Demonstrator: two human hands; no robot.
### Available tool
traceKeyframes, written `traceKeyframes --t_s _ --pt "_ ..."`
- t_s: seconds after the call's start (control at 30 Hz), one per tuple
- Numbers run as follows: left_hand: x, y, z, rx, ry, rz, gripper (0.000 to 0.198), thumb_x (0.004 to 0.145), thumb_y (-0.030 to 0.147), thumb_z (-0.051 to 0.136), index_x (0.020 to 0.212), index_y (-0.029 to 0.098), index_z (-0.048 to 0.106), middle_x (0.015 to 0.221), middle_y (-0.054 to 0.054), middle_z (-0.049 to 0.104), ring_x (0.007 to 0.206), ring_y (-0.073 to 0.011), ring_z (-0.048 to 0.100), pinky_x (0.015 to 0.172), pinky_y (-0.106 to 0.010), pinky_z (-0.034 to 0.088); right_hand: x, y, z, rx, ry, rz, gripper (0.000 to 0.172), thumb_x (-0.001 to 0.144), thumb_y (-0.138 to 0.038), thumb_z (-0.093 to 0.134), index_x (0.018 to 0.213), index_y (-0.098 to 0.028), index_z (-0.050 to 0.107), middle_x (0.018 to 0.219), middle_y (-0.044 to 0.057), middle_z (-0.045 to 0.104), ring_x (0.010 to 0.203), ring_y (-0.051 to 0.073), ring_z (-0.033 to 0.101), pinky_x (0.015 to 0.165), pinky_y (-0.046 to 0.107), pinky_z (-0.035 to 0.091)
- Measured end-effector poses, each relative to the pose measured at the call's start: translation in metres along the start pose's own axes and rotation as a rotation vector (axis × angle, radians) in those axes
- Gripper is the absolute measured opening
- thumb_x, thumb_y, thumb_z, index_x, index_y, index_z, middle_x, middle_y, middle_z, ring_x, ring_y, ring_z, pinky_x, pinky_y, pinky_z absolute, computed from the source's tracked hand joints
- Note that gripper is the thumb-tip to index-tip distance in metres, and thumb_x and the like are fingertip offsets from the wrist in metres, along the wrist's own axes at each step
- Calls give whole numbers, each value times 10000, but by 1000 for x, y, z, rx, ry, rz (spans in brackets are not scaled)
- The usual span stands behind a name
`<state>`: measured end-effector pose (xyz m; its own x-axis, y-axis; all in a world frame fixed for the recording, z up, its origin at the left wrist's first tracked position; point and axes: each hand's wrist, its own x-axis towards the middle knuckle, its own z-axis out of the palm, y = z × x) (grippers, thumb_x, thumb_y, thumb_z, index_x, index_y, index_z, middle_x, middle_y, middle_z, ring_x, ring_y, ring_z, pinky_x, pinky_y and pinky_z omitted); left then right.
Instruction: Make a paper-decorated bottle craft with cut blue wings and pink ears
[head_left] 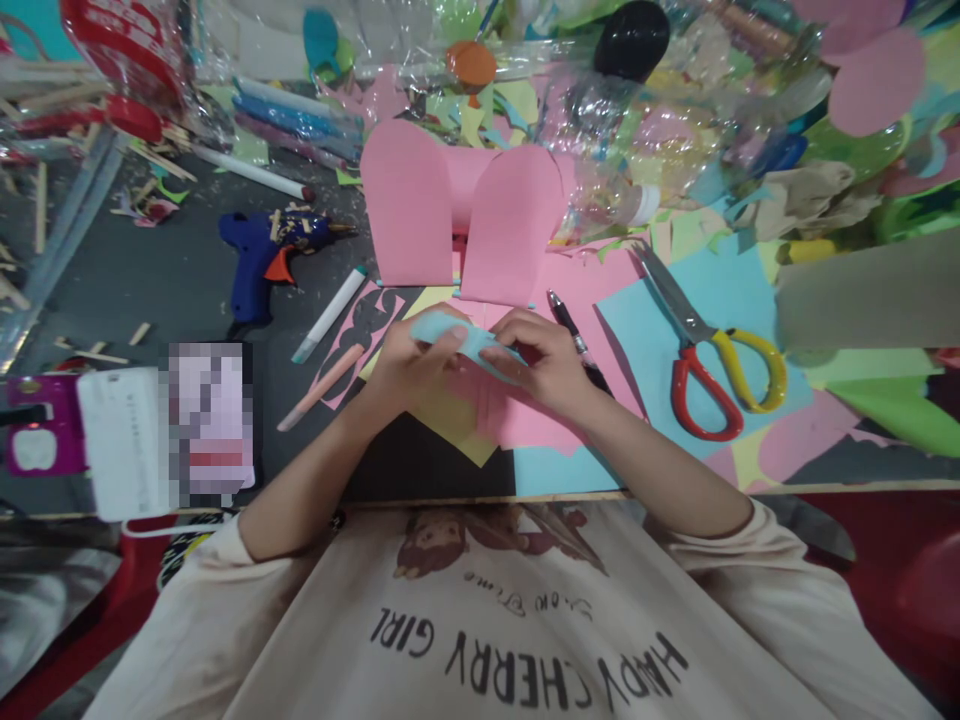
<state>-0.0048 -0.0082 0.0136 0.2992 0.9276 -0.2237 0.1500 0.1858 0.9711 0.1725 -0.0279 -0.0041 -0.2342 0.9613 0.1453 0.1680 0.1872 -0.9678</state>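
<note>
Between my two hands is a small piece of light blue paper (474,340), held above the table near its front edge. My left hand (409,365) pinches its left end, thumb on top. At the other end, the fingers of my right hand (544,360) close on the paper. Under the hands lie a yellow-green sheet (457,425) and pink paper (600,330). Just beyond them stands a pink paper shape with two rounded flaps (409,205), with bits of light blue along its lower edges. A black pen (568,322) lies beside my right hand.
Scissors (697,340) with red and yellow handles lie at right on blue paper (780,300). At left are a blue glue gun (255,260), markers (330,315) and a phone (217,415). Plastic bottles (600,205) and paper scraps crowd the back.
</note>
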Motion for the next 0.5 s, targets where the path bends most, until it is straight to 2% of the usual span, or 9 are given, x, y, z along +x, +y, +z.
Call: traceKeyframes --t_s 0.1,0.23,0.37,0.5 --pt "2 2 0 -102 77 -126 181 744 326 608 652 179 557 495 46 535 445 -73 505 451 -179 407 -1 2 0 -21 15 4 367 885 -459 612 630 -210 525 668 -8 525 649 132 493 628 301 381" --pt "4 7 0 -139 43 -181 174 724 295 623 623 168 559 485 41 547 435 -70 514 460 -179 437 0 3 0 -46 -1 10 385 880 -466 614 622 -207 493 677 -8 517 649 128 483 626 296 380" --pt "4 7 -1 -121 -21 -173 213 673 293 704 601 157 556 503 31 559 463 -71 520 467 -182 439 1 2 0 -32 -19 24 431 874 -467 619 583 -210 431 631 -21 460 599 117 432 575 282 343" --pt "5 5 -3 -115 -87 -96 296 620 315 810 665 172 555 531 52 545 479 -66 502 433 -173 393 1 0 0 10 -18 61 468 856 -501 631 564 -210 410 599 -30 425 574 110 391 551 279 311"
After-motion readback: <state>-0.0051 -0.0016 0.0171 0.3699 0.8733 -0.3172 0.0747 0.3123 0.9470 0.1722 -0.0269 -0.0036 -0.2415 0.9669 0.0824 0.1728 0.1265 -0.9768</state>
